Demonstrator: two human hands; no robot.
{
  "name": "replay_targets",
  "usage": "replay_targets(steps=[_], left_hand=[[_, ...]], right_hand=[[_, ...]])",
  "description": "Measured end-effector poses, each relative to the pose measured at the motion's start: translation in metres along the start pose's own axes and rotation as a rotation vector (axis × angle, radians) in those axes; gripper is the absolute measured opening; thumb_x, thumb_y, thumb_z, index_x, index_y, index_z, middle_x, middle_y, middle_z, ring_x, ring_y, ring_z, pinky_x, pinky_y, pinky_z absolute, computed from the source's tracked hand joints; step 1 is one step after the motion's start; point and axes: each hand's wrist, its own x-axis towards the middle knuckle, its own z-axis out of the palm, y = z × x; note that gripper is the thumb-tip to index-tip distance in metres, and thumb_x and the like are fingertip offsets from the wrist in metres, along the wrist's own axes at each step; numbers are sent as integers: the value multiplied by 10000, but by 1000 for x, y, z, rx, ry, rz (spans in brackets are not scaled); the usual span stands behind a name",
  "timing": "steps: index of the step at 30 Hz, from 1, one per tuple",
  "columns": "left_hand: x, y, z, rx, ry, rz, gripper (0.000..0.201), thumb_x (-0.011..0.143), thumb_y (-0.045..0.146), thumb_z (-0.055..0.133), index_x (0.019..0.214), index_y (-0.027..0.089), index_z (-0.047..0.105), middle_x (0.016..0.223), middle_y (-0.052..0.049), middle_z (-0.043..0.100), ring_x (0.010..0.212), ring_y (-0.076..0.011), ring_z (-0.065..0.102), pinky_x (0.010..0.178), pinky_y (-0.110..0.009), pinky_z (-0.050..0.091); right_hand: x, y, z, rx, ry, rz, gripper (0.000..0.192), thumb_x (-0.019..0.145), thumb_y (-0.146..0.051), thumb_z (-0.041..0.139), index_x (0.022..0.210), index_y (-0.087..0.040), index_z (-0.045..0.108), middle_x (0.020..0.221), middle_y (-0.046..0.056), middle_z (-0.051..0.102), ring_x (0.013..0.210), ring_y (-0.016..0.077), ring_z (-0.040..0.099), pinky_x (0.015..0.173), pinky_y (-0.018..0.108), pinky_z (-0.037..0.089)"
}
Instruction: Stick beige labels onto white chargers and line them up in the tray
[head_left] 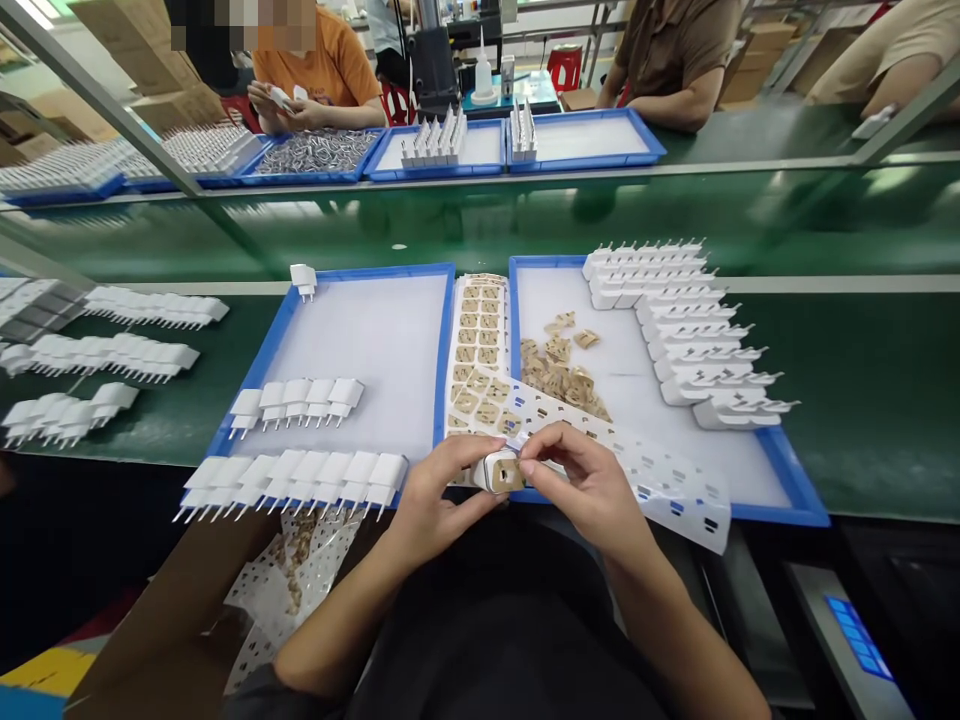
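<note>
A person's two bare hands meet above the near edge of a green bench point(870, 410). The left hand point(439, 490) grasps a small white plug adapter point(490, 468) between thumb and fingers. The right hand point(581, 480) pinches thumb and forefinger at the edge of a tan piece point(506, 474) covering the adapter's end. The adapter is over the gap between two blue-rimmed white trays, by the right tray's near left corner.

In the left tray point(382, 330), a single adapter point(303, 280) sits on the far left corner, a short row point(296, 402) lies towards the left edge, and a longer row point(300, 480) lines the near edge, prongs towards the person. In the right tray point(705, 480), loose tan pieces point(562, 375) are heaped by the left edge, and stepped rows of adapters point(675, 340) fill the right side. Sheets of tan pieces point(480, 330) lie between the trays; a punched translucent sheet point(664, 485) slants across the right tray's near edge. More adapters point(105, 355) stand in rows on the bench's left. Across the bench, a person in an orange shirt point(341, 60) holds white parts.
</note>
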Motion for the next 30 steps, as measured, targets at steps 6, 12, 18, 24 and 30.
replay_targets(steps=[6,12,18,24,30], left_hand=[[2,0,-1,10,4,24,448,880,217,751,1304,256,611,1207,-94,728,1122,-238,691,976,-408,575],[2,1,-1,16,4,32,435,886,213,741,1300,256,614,1199,-96,732,1117,-241,696,964,-406,579],[3,3,-2,45,10,54,447,877,191,747,1298,260,615,1187,-87,736,1120,-234,697,972,-393,574],[2,3,-2,65,33,82,440,882,192,737,1298,265,614,1166,-80,742,1104,-233,703,967,-396,581],[0,3,1,118,74,130,445,876,161,733,1292,271,619,1156,-81,749,1091,-241,711,951,-411,591]], right_hand=[[0,0,1,-9,0,-7,61,885,-263,668,843,-220,659,795,10,683,716,158,647,694,284,548],[0,-2,3,-71,6,-25,57,892,-251,657,846,-217,661,812,15,691,727,160,652,695,284,553],[0,-3,6,-148,33,-28,55,886,-239,670,837,-216,657,808,8,693,718,157,659,710,292,552],[-2,-7,8,-239,40,-62,48,898,-226,651,850,-224,658,806,10,703,715,159,652,688,294,559],[-4,-9,15,-411,111,-188,49,892,-187,624,879,-235,624,809,19,679,707,161,639,640,287,553]])
